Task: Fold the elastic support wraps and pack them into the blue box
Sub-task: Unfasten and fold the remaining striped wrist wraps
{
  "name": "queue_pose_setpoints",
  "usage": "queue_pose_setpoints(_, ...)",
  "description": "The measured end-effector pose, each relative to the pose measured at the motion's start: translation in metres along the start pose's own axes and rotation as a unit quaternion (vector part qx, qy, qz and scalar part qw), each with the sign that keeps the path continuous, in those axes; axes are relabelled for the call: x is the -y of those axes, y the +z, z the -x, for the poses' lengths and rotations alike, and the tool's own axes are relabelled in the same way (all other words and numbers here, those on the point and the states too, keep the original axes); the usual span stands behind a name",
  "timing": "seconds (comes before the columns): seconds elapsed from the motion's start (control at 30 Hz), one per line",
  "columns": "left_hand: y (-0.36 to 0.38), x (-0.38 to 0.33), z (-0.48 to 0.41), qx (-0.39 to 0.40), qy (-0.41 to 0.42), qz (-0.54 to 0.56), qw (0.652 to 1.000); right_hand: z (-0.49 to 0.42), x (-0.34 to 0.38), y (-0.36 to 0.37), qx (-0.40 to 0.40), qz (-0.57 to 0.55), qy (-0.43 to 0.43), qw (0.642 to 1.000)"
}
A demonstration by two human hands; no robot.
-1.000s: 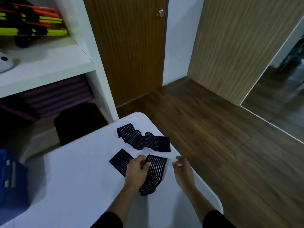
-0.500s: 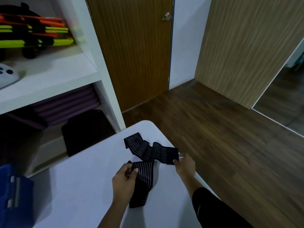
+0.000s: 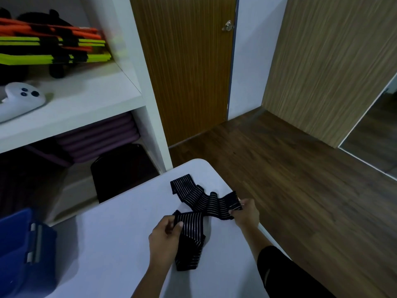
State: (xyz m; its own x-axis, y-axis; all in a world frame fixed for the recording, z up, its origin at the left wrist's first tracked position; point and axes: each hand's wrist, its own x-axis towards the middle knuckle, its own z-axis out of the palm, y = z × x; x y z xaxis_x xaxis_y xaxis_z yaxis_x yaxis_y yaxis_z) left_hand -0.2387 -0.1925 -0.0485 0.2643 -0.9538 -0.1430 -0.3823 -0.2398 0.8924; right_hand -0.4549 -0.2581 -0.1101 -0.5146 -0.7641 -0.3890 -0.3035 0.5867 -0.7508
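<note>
The left hand [image 3: 166,233] grips a folded striped wrap [image 3: 190,244] above the worktop [image 3: 103,244]. The right hand [image 3: 246,212] pinches the end of a second wrap [image 3: 202,198] lying there. The blue box [image 3: 19,250] sits far left.

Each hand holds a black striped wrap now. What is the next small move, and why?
Probably the right hand should draw the end it pinches toward the person, pulling the wavy wrap straight for folding. The left hand grips the folded wrap, and the blue box stands far to the left.
</note>
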Motion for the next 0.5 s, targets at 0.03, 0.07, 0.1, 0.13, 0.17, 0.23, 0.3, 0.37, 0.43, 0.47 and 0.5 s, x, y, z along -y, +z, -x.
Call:
queue_pose_setpoints(0.03,-0.002,-0.002,0.001,0.002,0.001,0.005,1.000,0.004,0.004,-0.004,0.000,-0.021,-0.024,0.999)
queue_pose_setpoints(0.07,-0.004,-0.006,0.002,0.003,0.003,0.012,1.000,0.007,0.009,-0.008,0.001,-0.039,-0.053,0.998)
queue_pose_setpoints(0.1,-0.006,-0.010,0.003,0.004,0.006,0.022,1.000,0.010,0.014,-0.012,0.004,-0.064,-0.082,0.995)
queue_pose_setpoints(0.13,-0.009,-0.016,0.004,0.003,0.010,0.034,0.999,0.013,0.020,-0.018,0.014,-0.098,-0.106,0.989)
queue_pose_setpoints(0.17,-0.012,-0.023,0.005,0.002,0.016,0.047,0.999,0.016,0.029,-0.025,0.028,-0.137,-0.123,0.983)
queue_pose_setpoints(0.23,-0.018,-0.035,0.006,-0.002,0.030,0.075,0.997,0.023,0.049,-0.042,0.062,-0.201,-0.141,0.967)
queue_pose_setpoints(0.3,-0.026,-0.050,0.006,-0.008,0.044,0.099,0.994,0.035,0.075,-0.060,0.103,-0.250,-0.177,0.946)
queue_pose_setpoints(0.37,-0.035,-0.068,0.007,-0.017,0.070,0.115,0.991,0.052,0.103,-0.075,0.128,-0.276,-0.216,0.928)
queue_pose_setpoints(0.43,-0.045,-0.089,0.010,-0.025,0.095,0.136,0.986,0.070,0.127,-0.084,0.158,-0.287,-0.240,0.914)
queue_pose_setpoints(0.47,-0.051,-0.100,0.013,-0.029,0.103,0.152,0.983,0.080,0.139,-0.087,0.177,-0.284,-0.248,0.909)
queue_pose_setpoints(0.5,-0.056,-0.111,0.016,-0.031,0.112,0.170,0.979,0.088,0.149,-0.089,0.193,-0.275,-0.256,0.906)
